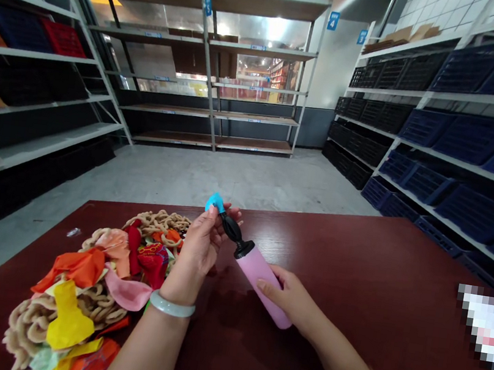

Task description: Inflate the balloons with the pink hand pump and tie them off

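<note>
My right hand (281, 292) is wrapped round the pink barrel of a hand balloon pump (265, 280), which tilts up to the left above the table. At its upper end is a black ribbed nozzle part. A small, limp blue balloon (215, 201) sits at the tip of that end. My left hand (207, 234) pinches the balloon at the nozzle, thumb in front and other fingers behind, partly hidden. Left of my left forearm lies a heap of flat balloons, among them a yellow balloon (69, 319), an orange balloon (77, 266) and a pink balloon (126, 291).
Thick beige cord (28, 325) lies coiled among the balloons on the dark red table (354, 275). A blurred-out white item (489, 329) is at the right edge. Shelves (257, 118) stand at the back, with blue crates (476, 142) on the right-hand racks.
</note>
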### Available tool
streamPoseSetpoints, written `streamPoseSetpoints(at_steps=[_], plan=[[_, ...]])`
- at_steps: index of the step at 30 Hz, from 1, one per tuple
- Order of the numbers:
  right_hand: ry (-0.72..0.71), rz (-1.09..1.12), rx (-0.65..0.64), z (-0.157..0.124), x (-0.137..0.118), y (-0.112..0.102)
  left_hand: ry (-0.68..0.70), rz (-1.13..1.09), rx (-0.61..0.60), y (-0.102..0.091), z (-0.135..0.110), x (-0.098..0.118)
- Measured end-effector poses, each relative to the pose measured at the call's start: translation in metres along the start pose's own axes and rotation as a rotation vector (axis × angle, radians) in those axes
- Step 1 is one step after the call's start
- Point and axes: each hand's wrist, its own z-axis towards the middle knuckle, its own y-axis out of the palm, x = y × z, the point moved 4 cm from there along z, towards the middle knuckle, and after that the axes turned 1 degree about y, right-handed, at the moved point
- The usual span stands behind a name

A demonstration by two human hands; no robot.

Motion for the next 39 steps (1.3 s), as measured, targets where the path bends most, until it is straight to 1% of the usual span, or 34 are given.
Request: streamPoseSetpoints(at_steps=[5,8,14,18,21,28,33,39], plan=[[-0.023,-0.041,-0.001,0.0,0.0,0.002,0.04,-0.041,0.048,-0.002,0.0,0.0],[-0.022,-0.044,0.008,0.001,0.001,0.002,0.013,-0.048,0.061,-0.002,-0.001,-0.001],[-0.033,-0.056,0.032,0.002,-0.002,-0.001,-0.038,-0.033,0.053,0.006,-0.008,-0.004],[-0.037,-0.061,0.048,0.001,-0.004,-0.005,-0.049,-0.017,0.077,0.009,-0.01,-0.004],[-0.055,-0.068,0.043,0.001,-0.005,-0.005,-0.036,-0.013,0.083,0.008,-0.009,-0.002],[-0.06,-0.081,0.022,0.001,-0.005,-0.003,-0.021,-0.032,0.056,0.003,-0.006,-0.001],[-0.065,-0.076,0.021,0.002,-0.002,-0.004,-0.021,0.009,0.051,0.005,-0.007,-0.002],[-0.061,-0.044,0.024,0.001,0.0,-0.008,-0.03,0.172,0.066,0.008,-0.009,-0.004]])
